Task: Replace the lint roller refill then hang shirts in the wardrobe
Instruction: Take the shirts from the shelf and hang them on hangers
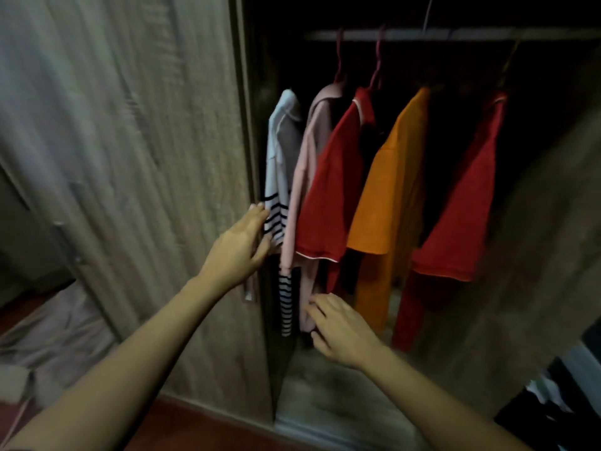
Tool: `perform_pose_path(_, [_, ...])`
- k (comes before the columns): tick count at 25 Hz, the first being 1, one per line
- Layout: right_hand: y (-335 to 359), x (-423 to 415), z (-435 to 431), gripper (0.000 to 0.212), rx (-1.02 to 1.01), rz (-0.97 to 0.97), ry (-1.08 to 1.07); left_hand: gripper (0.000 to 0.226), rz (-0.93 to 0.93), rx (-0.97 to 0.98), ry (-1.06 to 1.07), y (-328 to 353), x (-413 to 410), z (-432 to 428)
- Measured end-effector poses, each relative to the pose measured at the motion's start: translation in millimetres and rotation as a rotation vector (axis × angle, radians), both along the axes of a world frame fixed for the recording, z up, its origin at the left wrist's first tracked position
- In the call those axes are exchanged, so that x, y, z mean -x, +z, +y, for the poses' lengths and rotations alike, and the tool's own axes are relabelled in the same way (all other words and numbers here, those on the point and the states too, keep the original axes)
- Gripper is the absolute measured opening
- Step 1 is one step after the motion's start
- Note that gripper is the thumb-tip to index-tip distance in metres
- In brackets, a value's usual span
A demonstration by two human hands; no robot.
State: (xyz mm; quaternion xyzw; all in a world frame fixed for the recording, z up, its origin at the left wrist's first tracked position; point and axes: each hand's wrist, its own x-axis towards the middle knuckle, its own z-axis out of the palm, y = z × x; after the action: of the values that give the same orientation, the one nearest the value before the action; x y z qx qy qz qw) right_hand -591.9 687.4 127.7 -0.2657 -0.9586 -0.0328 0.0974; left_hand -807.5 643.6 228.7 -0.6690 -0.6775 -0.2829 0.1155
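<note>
Head view, and both arms are reaching into the open wardrobe (536, 222) — the left hand (239, 247) has its grip loosely spread against the striped white shirt's (278, 164) sleeve, right at the door edge (257, 157). The right hand (341, 327), fingers curled, touches the pink shirt's (309, 164) hem, whether pinching I cannot tell. Beside them on the rail (455, 34) hang a red shirt (335, 190), an orange shirt (387, 190) and a second red one (461, 206) — crowding the left end.
</note>
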Motion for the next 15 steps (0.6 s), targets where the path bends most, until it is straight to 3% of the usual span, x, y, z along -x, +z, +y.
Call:
perform_pose_path(5, [-24.5,119.2,-11.5,0.064,-0.038,-0.222,0.085,0.057,0.354,0.03,-0.043,23.0,80.5,19.8])
perform_pose_path(8, [-29.2,175.4,-3.9,0.063,-0.083,-0.348,-0.031,0.059,0.502,0.046,-0.089,19.9,106.9,28.9])
perform_pose_path(15, [-27.0,210.0,19.9,0.047,-0.317,-0.488,0.043,0.064,0.688,-0.1,-0.191,9.9,135.3,46.5])
